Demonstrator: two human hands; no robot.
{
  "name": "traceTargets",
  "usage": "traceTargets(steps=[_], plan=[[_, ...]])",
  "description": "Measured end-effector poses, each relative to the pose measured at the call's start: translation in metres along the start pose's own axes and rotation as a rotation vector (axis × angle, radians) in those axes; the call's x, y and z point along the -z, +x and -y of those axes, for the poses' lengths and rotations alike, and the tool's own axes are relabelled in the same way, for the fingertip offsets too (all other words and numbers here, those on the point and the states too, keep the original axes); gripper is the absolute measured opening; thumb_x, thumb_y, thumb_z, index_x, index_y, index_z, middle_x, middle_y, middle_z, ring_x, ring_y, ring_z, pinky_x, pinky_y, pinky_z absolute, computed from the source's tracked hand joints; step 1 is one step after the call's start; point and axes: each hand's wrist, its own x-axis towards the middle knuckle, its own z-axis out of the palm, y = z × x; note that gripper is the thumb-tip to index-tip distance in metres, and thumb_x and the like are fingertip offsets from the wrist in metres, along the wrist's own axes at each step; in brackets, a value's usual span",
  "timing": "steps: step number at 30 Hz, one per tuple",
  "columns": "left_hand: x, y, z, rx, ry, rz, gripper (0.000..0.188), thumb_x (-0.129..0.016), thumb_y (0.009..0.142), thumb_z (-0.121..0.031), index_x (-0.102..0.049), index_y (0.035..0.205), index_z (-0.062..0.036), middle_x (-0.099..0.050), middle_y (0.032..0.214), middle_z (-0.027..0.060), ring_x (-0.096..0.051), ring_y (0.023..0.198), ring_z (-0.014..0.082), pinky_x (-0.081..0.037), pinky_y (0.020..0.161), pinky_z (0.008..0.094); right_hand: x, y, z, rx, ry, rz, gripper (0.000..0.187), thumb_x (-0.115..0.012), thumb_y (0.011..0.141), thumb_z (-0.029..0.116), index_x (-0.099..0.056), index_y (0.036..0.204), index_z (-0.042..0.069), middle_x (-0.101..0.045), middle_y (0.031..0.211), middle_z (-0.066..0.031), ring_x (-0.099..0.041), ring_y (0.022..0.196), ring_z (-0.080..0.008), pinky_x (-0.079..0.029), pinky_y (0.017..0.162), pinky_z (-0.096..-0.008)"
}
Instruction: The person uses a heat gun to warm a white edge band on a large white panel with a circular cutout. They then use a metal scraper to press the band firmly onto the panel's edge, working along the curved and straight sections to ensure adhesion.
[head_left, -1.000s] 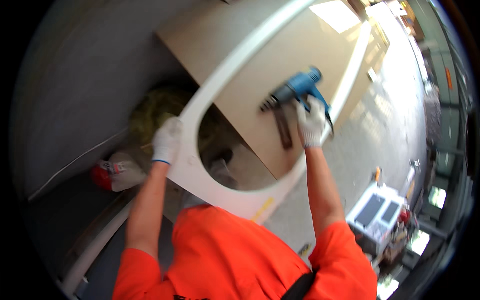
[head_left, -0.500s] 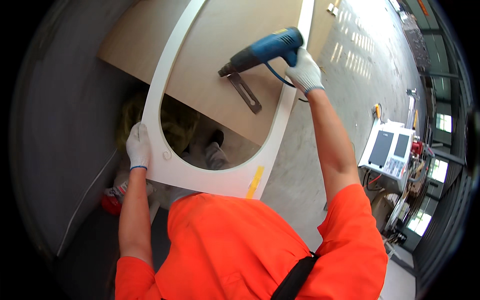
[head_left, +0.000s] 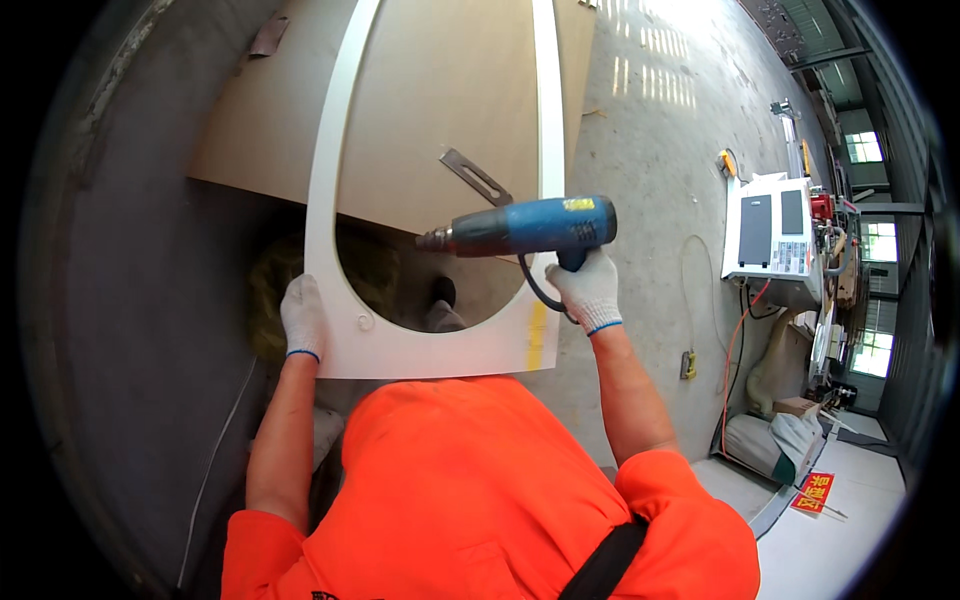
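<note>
A concrete floor (head_left: 645, 350) borders the board (head_left: 430, 120). The left hand (head_left: 303, 316) holds the white frame's (head_left: 430, 355) lower left edge; the right grips the heat gun (head_left: 530, 226), nozzle over the opening. Seemingly the step is readying both; the next move calls for steady aim. The cord (head_left: 540, 291) loops across the frame; a slotted plate (head_left: 475, 178) lies near, a possible snag.

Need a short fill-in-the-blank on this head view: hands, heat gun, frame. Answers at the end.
1. The right hand holds a heat gun whose rear body is coloured ____.
2. The gun's nozzle points toward the person's ____ side.
3. The left hand grips the edge of a frame coloured ____.
4. The strip near the frame's lower right corner is coloured ____.

Missing words: blue; left; white; yellow.
</note>
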Motion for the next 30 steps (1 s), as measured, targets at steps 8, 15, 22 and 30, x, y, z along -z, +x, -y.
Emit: traceTargets(steps=[8, 15, 22, 30], plan=[[0.002, 0.004, -0.003, -0.075, 0.083, -0.011, 0.038, -0.055, 0.11, -0.027, -0.071, 0.117, 0.0067, -0.077, 0.104, 0.0158, -0.07, 0.097, 0.0215, -0.055, 0.092, 0.0373, -0.029, -0.011, 0.054, 0.114, -0.305, 0.287, 0.045, -0.075, 0.073, 0.024, -0.071, 0.114, 0.007, -0.077, 0.093, -0.0233, -0.075, 0.091, -0.0467, -0.061, 0.083, -0.0528], [0.004, 0.0, 0.0, -0.03, 0.071, -0.018, 0.038, -0.056, 0.109, -0.027, -0.072, 0.119, 0.0057, -0.078, 0.106, 0.0182, -0.072, 0.098, 0.0258, -0.055, 0.094, 0.039, -0.046, 0.004, 0.096, 0.183, -0.198, 0.265, 0.033, -0.074, 0.077, 0.024, -0.073, 0.104, 0.005, -0.076, 0.091, -0.0248, -0.074, 0.091, -0.0471, -0.06, 0.082, -0.0529], [0.004, 0.001, 0.009, -0.037, 0.102, -0.031, 0.039, -0.057, 0.109, -0.029, -0.072, 0.12, 0.0052, -0.078, 0.109, 0.0208, -0.074, 0.101, 0.0274, -0.055, 0.094, 0.0394, -0.079, 0.053, 0.11, 0.185, -0.18, 0.131, 0.035, -0.072, 0.078, 0.026, -0.073, 0.103, 0.002, -0.076, 0.092, -0.0272, -0.074, 0.093, -0.0485, -0.06, 0.084, -0.0536], [0.002, -0.001, 0.009, -0.043, 0.079, -0.041, 0.041, -0.056, 0.11, -0.032, -0.071, 0.123, 0.0043, -0.077, 0.107, 0.0205, -0.074, 0.099, 0.0276, -0.056, 0.093, 0.0399, -0.089, 0.119, 0.151, 0.113, -0.165, 0.077, 0.05, -0.077, 0.081, 0.04, -0.074, 0.115, 0.004, -0.077, 0.103, -0.0292, -0.074, 0.103, -0.0495, -0.058, 0.093, -0.0538]])
